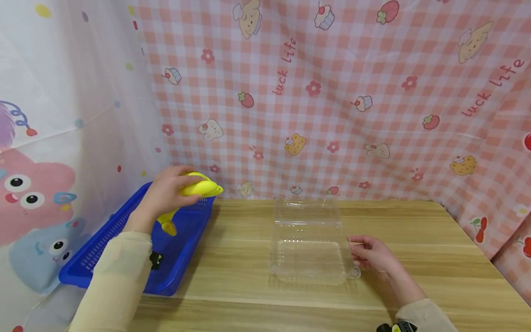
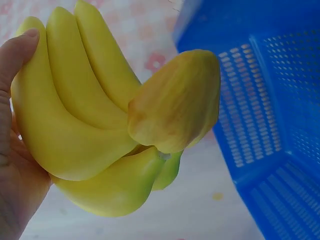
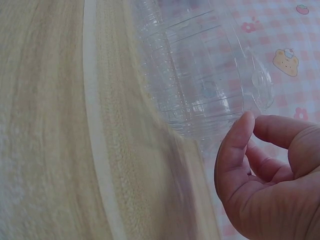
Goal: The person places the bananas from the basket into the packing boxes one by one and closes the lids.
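Note:
A bunch of yellow bananas [image 2: 85, 105] is gripped by my left hand [image 1: 168, 193], with the thumb pressed along one banana. In the head view, hand and bananas [image 1: 202, 188] are over the far part of a blue plastic basket [image 1: 178, 276]. The thick stem end [image 2: 177, 100] points toward the left wrist camera. My right hand [image 1: 371, 253] is at the right edge of a clear plastic clamshell box [image 1: 309, 260], whose lid [image 1: 307, 212] is folded back. Thumb and forefinger [image 3: 235, 142] pinch the box's rim in the right wrist view.
The basket has perforated walls [image 2: 250, 105] and stands at the left of the wooden table [image 1: 232, 267]. Behind the table hangs a pink checked cloth [image 1: 257, 120]; a white patterned cloth [image 1: 99, 92] hangs on the left. A dark wrist device [image 1: 396, 327] sits by the right sleeve.

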### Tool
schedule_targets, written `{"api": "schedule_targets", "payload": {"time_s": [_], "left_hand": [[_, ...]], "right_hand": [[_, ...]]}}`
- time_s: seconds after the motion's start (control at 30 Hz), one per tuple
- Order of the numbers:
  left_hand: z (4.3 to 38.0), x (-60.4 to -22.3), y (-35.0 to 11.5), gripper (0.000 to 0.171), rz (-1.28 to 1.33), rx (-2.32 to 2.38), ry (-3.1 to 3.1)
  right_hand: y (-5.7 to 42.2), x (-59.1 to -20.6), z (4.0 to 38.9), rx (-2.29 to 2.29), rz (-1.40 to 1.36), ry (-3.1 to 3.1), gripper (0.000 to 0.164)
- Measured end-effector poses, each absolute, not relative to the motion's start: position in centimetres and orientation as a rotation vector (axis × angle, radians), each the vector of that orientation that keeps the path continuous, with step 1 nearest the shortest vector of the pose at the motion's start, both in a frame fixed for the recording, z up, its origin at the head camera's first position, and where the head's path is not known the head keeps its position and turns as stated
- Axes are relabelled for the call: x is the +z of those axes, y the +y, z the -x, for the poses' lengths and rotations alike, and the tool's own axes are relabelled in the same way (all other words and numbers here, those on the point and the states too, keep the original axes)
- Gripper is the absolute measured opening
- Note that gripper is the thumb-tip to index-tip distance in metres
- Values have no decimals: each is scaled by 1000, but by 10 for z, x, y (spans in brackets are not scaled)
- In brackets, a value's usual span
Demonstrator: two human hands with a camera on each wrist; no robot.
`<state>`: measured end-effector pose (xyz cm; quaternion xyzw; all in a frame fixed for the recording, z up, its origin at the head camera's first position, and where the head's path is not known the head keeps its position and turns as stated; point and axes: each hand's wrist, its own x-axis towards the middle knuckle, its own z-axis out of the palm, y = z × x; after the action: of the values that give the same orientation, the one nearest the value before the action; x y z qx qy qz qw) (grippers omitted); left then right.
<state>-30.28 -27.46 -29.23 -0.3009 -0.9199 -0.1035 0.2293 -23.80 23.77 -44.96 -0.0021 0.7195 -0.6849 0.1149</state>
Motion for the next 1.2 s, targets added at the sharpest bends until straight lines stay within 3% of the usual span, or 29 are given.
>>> {"api": "schedule_targets", "payload": {"time_s": [1.2], "left_hand": [[290,-290,-174,37,1219,-316,-2298]], "right_hand": [[238,-448,237,-2016,-15,2100,40]]}}
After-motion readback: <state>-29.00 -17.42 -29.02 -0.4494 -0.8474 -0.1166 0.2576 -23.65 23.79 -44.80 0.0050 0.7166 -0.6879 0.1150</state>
